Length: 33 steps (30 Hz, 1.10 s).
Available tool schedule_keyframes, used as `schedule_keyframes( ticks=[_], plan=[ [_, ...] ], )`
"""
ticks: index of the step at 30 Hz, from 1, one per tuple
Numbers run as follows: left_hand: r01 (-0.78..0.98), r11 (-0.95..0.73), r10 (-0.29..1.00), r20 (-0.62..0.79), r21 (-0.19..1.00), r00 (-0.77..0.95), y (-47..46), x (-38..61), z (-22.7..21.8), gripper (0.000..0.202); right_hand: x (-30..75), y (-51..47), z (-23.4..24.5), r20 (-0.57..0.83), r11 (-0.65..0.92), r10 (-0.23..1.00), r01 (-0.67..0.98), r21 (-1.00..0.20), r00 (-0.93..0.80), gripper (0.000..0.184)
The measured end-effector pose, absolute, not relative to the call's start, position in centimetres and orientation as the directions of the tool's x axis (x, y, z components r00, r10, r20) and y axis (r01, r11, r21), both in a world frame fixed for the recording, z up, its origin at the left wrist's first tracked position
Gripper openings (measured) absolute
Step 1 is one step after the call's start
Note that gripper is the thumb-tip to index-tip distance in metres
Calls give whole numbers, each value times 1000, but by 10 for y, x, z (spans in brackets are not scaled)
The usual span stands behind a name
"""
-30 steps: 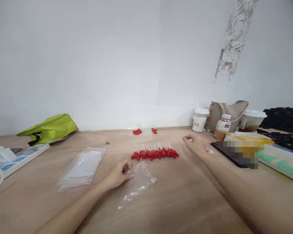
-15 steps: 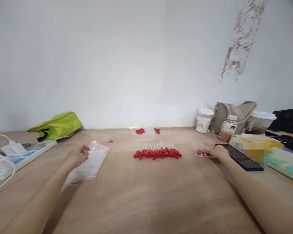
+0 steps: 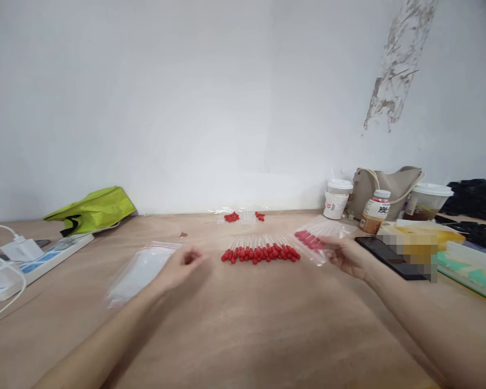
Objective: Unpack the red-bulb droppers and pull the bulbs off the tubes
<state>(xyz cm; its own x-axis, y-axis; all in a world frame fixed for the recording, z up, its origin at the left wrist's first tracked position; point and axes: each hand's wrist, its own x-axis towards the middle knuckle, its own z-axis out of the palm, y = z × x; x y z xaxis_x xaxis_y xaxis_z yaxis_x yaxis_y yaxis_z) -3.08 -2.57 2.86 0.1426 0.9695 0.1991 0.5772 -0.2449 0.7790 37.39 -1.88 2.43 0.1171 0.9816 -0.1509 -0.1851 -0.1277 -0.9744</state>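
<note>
My right hand (image 3: 348,256) is closed on the edge of a clear plastic bag (image 3: 328,227) with several red-tipped sticks inside, their red heads pointing left. This bag is raised at the right end of a row of loose red-tipped sticks (image 3: 261,253) on the table. My left hand (image 3: 184,265), fingers loosely curled and a gap at the thumb, hovers left of the row with nothing seen in it. Beside its wrist lies a stack of clear zip bags (image 3: 141,270), a red strip along the far edge.
By the wall lie bags with red-tipped sticks (image 3: 231,216). At left are a green pouch (image 3: 97,208) and a power strip (image 3: 60,256). At right stand a paper cup (image 3: 337,200), a bottle (image 3: 375,213), a grey bag (image 3: 389,186) and a black phone (image 3: 392,259).
My right hand has brought the bag of sticks up and left, towards the row. My left hand has left the zip bags and moved right; the stack now shows its red strip at the far edge.
</note>
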Motion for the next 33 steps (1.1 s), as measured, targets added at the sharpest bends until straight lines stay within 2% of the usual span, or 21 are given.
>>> schedule_keyframes(
  ticks=[1,2,4,6,8,10,12,14,16,18,19,20,22,25,28,33],
  plan=[
    [430,-167,970,71,887,232,-34,-11,24,31,353,-30,25,-185,-173,982,-237,-956,29,7],
    [273,-22,955,-60,962,289,-42,9,19,37,331,-41,24,-212,-216,976,-286,-934,-44,6],
    [25,249,888,-238,968,394,-58,40,10,44,289,-63,16,-229,-268,962,-354,-896,-148,6],
    [-96,382,843,-304,919,443,-69,59,3,42,258,-81,5,-247,-300,951,-369,-880,-186,12],
    [-155,393,847,-291,907,445,-73,66,-2,39,244,-93,-4,-273,-342,933,-340,-876,-233,20],
    [-176,357,865,-254,917,433,-70,63,-3,42,247,-98,-6,-368,-433,877,-174,-885,-310,22],
    [-137,330,867,-243,934,435,-62,55,-3,52,262,-94,0,-496,-481,778,142,-865,-386,33],
    [-49,303,857,-249,952,451,-53,49,-3,67,279,-84,10,-514,-342,712,403,-849,-478,38],
    [30,271,853,-255,962,455,-45,47,-3,79,287,-71,18,-410,-134,780,513,-848,-473,38],
    [55,232,880,-234,971,413,-42,48,-4,79,284,-59,20,-84,153,925,567,-810,-370,32],
    [49,219,900,-221,975,376,-42,49,-5,76,278,-55,18,114,295,939,590,-752,-325,29],
    [33,217,916,-215,976,339,-43,49,-6,73,272,-53,15,274,416,908,603,-680,-318,25],
    [-11,247,929,-234,969,289,-47,49,-7,68,257,-52,7,445,579,814,591,-562,-375,22],
    [-29,326,911,-306,945,275,-51,46,-5,66,244,-57,-7,468,681,732,545,-489,-495,40],
    [29,332,901,-326,943,287,-51,44,-2,69,242,-63,-17,440,705,709,533,-467,-552,57],
    [139,272,905,-302,952,301,-47,50,-2,67,243,-62,-22,442,701,713,547,-458,-544,62]
  ],
)
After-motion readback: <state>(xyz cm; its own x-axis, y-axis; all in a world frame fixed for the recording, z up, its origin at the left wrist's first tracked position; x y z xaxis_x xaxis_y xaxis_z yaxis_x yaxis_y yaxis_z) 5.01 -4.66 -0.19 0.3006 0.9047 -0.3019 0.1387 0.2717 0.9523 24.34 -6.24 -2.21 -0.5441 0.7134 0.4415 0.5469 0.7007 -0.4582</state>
